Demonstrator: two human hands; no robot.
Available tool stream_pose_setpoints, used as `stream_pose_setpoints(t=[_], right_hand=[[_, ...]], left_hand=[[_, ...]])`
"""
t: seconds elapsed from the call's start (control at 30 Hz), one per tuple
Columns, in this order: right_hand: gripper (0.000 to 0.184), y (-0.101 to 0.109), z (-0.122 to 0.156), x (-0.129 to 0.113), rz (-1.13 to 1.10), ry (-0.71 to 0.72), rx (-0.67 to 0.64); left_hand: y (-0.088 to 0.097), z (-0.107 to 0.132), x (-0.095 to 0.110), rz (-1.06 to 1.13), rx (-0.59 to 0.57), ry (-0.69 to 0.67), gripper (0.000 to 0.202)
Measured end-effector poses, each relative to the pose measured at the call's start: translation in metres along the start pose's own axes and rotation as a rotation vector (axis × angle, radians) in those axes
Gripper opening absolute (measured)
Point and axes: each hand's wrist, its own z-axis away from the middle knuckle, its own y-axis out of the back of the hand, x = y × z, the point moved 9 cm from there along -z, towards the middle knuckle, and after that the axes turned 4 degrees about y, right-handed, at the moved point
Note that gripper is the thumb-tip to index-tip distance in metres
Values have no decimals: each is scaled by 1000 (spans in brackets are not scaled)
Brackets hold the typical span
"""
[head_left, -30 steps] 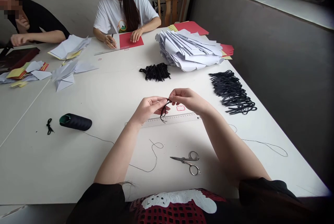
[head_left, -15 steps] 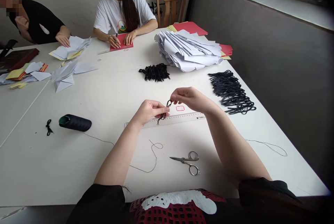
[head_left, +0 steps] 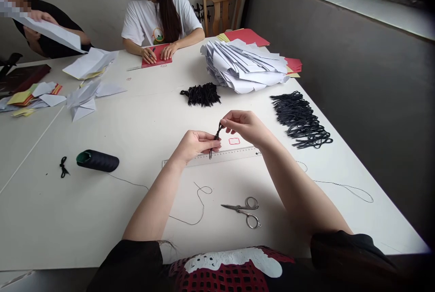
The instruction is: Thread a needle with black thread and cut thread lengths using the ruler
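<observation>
My left hand [head_left: 194, 145] and my right hand [head_left: 242, 127] meet above the white table [head_left: 102, 210], pinching a short black cord [head_left: 215, 140] between them. The cord hangs down from the fingers and its end nearly reaches a steel ruler [head_left: 222, 156], which lies just below my hands. A small red outlined square [head_left: 234, 141] is printed on a paper slip beyond the ruler, near my right hand. Below my hands lie small steel scissors [head_left: 242, 213], closed and untouched.
A black thread spool [head_left: 98, 161] trails thin thread across the table. Black cord bundles [head_left: 201, 94] [head_left: 299, 120] lie ahead and right. A tall white paper stack [head_left: 244, 66] stands beyond. Two co-workers handle paper and red card at the far side.
My hands have shifted the black cord from a loose loop to a tighter, more upright strand. The far-left co-worker has lifted a white paper sheet.
</observation>
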Motion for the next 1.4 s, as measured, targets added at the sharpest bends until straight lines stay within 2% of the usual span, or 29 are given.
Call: stream_pose_setpoints(t=[0.3, 0.6, 0.73, 0.83, 1.0, 1.2, 1.4], right_hand=[[26, 12, 0, -2, 6, 5, 113], [22, 11, 0, -7, -114, 39, 150], [24, 6, 1, -6, -135, 17, 98], [27, -1, 3, -5, -127, -7, 18], [29, -9, 4, -5, -113, -6, -49], [27, -5, 3, -3, 0, -13, -8], [24, 0, 4, -9, 68, 36, -4]], left_hand=[[-3, -1, -3, 12, -26, 10, 26], [-5, 0, -6, 23, -100, 50, 33], [-8, 3, -5, -57, -172, 39, 46], [-11, 5, 2, -112, -234, -40, 59], [-7, 2, 18, 23, -118, -217, 46], [-9, -3, 5, 117, -20, -126, 32], [-13, -3, -2, 113, -48, -45, 29]])
